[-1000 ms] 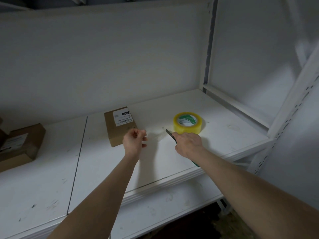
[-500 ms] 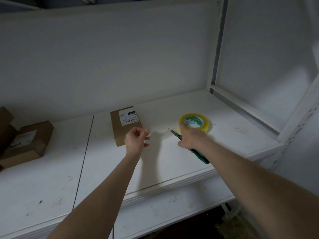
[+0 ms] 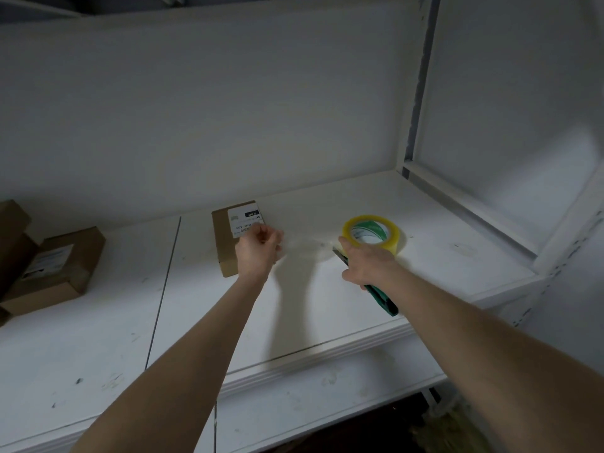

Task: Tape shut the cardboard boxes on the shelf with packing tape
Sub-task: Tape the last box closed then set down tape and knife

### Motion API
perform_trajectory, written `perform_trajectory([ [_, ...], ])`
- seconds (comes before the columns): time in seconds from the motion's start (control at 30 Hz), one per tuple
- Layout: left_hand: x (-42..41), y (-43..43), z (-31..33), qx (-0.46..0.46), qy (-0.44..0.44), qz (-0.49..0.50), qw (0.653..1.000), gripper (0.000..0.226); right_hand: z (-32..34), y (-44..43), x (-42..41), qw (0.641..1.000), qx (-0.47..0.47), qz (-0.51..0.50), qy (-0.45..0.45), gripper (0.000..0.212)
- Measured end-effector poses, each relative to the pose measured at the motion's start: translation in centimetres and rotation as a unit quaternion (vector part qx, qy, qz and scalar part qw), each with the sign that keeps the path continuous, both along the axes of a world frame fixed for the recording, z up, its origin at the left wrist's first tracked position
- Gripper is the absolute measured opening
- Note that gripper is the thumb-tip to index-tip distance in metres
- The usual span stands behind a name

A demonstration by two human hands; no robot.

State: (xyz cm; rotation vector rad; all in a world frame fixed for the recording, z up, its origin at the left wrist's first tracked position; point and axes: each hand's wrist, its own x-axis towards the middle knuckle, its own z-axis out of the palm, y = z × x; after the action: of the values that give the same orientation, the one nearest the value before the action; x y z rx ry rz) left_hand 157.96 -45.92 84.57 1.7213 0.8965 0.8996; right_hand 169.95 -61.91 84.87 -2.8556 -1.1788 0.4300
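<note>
- Head view, checked against the two earlier frames: found the right hand (image 3: 366, 264) moved up from just short of the packing tape roll (image 3: 372, 235) to touching it, with the thumb against the near wall.
- Found the left hand (image 3: 258, 250) shifted from beside the labelled cardboard box (image 3: 225, 243) to above its right edge, overlapping the label corner.
- Noted a faint clear tape strip (image 3: 307, 248) stretched between the two hands; judged as pulled off the roll toward the box.
- Read as: strip measured out, with the cut and the lay-down not yet done. No tape discernible on this box.
- Left fingers: curled tight, apparently pinching the free end of the strip. Film too faint for certainty.
- Right fingers: wrapped round a green utility knife (image 3: 380, 297), with the blade tip toward the strip and the handle trailing back under the wrist.
- Task things: roll lying flat on the white shelf (image 3: 327, 325), right of the labelled cardboard box and apart from it.
- Containers: labelled cardboard box closed, contents hidden.
- Second box (image 3: 58, 266) at far left, also labelled and closed, contents hidden. Taped or not: cannot tell.
- Further brown boxes (image 3: 13, 230) cut off by the left edge. Open or closed: cannot tell.
- Roll core hollow, with only green print inside.
</note>
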Motion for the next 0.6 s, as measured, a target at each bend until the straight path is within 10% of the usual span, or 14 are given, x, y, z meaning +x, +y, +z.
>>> perform_trajectory([
  [0.6,1.5,1.8,2.9,-0.043,-0.054,-0.007,0.998,0.016,-0.7,-0.1,0.9,0.999,0.042,-0.002,-0.023,0.059],
])
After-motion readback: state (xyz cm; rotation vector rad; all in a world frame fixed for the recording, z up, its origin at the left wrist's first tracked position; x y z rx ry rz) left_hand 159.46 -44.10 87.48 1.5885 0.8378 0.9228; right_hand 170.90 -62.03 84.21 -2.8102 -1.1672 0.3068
